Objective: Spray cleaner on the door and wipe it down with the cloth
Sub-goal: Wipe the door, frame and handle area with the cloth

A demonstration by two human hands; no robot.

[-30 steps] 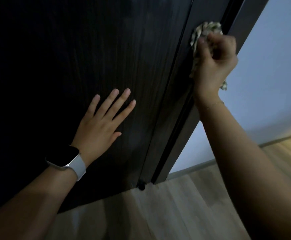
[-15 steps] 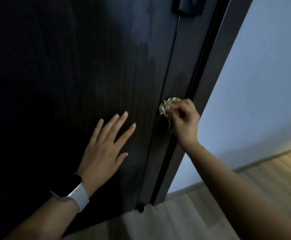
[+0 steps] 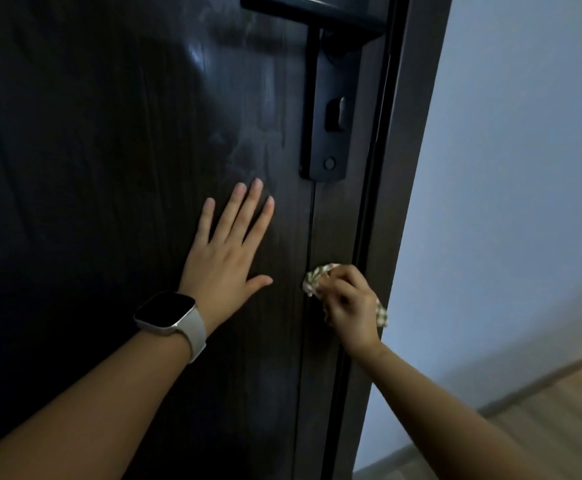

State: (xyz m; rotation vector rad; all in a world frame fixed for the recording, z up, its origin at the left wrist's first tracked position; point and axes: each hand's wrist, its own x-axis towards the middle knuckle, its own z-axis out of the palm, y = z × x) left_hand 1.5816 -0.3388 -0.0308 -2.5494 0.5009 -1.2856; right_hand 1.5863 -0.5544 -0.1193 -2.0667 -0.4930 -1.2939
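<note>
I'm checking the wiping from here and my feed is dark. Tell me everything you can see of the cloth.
The cloth is small, pale and bunched into a wad, with a faint greenish check pattern. It looks like soft woven fabric. The right hand grips it with curled fingers and holds it against the dark door, on the narrow strip near the latch edge, below the handle plate. One crumpled end sticks out left of the fingers; another bit shows at the heel of the hand. Whether it is wet cannot be told.

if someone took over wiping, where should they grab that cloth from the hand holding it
Probably the bunched end of the cloth sticking out past the right hand's fingers, coming from the left across the door. More cloth shows there than at the small tail near the wrist.
</note>
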